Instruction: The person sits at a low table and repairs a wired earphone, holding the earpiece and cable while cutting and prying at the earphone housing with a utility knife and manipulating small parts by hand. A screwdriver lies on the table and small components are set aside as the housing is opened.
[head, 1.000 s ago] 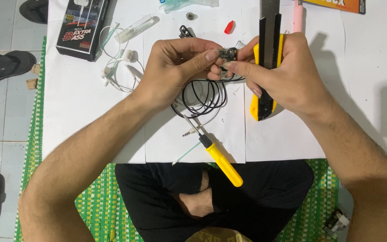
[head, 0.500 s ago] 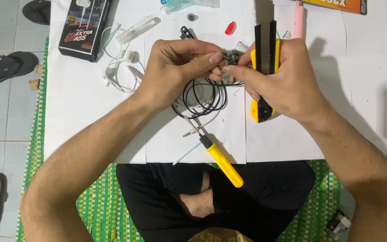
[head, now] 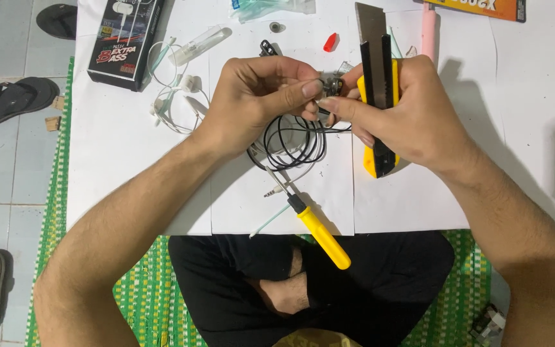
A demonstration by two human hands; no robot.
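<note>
Two bare hands meet over the middle of a white paper-covered table [head: 535,128], seen from above by a person seated cross-legged on a green woven mat [head: 155,302]. The left hand [head: 252,103] is curled nearly closed, thumb and forefinger pinching a small dark earphone piece [head: 333,87] at the point where both hands come together. The right hand [head: 412,115] is also closed: its fingers wrap a yellow-and-black utility knife [head: 380,96], blade extended and pointing away from the person, while thumb and forefinger press on the same small piece. A black cable [head: 293,141] hangs from the pinch in loose coils onto the paper directly under the hands, its plug lying just beside the tip of a yellow-handled screwdriver [head: 319,231], which slants toward the near edge of the table and overhangs it. Left of the hands lie a tangle of white earphones [head: 174,103] and a black product box [head: 126,42] near the far left corner; a small red cap [head: 331,42] and a pink stick [head: 428,29] sit beyond the hands. Open white surface stretches to the right of the right forearm and along the near left edge. Dark sandals [head: 10,99] rest on the tiled floor beyond the table's left side.
</note>
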